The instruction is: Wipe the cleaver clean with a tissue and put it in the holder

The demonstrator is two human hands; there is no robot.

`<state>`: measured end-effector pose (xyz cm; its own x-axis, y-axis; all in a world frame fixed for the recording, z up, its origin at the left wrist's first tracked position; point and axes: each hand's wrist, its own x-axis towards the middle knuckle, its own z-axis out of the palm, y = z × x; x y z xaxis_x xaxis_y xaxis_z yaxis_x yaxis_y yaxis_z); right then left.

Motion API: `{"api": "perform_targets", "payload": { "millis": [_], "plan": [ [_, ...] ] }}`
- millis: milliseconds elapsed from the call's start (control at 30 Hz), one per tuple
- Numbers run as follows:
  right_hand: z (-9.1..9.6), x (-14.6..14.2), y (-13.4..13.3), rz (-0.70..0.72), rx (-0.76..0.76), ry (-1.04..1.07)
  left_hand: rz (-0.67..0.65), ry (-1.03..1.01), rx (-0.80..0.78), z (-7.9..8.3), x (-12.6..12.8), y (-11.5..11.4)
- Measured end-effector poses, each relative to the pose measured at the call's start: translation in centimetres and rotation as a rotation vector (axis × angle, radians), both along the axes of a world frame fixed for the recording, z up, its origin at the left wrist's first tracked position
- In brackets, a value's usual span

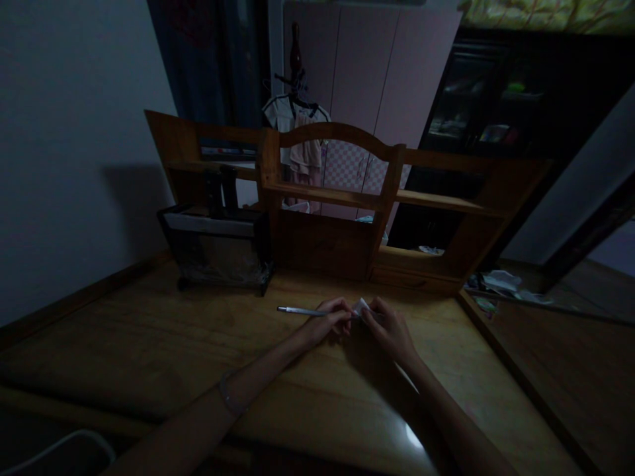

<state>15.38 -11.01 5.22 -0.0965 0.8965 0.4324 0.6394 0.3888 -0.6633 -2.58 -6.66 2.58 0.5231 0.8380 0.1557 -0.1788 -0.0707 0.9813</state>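
Observation:
Over the middle of the wooden desk (198, 350), my two hands are close together. My left hand (333, 318) is closed around a slim silvery pen (301, 311), whose dark-tipped end points left. The pen's other end is hidden by my fingers. In my right hand (389, 327), thumb and fingers pinch a small white piece that looks like paper or tissue (360, 307), right beside the left fingertips. Whether the pen touches the white piece I cannot tell. A bracelet (231, 393) circles my left wrist.
A wooden shelf unit (327, 197) stands along the desk's back edge. At its left is a black-framed holder with clear sides (218, 254). Behind are a clothes stand with shirts (305, 132) and pink wardrobe doors (364, 73). Dim light hides details.

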Motion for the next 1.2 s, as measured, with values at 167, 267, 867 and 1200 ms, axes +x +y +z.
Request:
{"api": "perform_targets", "payload": {
  "millis": [167, 267, 867, 1200],
  "plan": [
    [-0.2, 0.1, 0.3, -0.114, 0.037, 0.080, -0.003, -0.042, 0.017, 0.0, 0.2, -0.1],
    [0.0, 1.1, 0.6, -0.195, 0.076, 0.148, -0.015, -0.048, 0.012, -0.1, 0.1, -0.1],
    [-0.3, 1.5, 1.3, 0.039, -0.154, 0.298, 0.001, -0.073, -0.033, -0.9, 0.0, 0.6],
    [0.2, 1.4, 1.0, 0.064, -0.220, 0.364, 0.005, -0.080, -0.066, -0.9, 0.0, 0.6]
  ]
}}
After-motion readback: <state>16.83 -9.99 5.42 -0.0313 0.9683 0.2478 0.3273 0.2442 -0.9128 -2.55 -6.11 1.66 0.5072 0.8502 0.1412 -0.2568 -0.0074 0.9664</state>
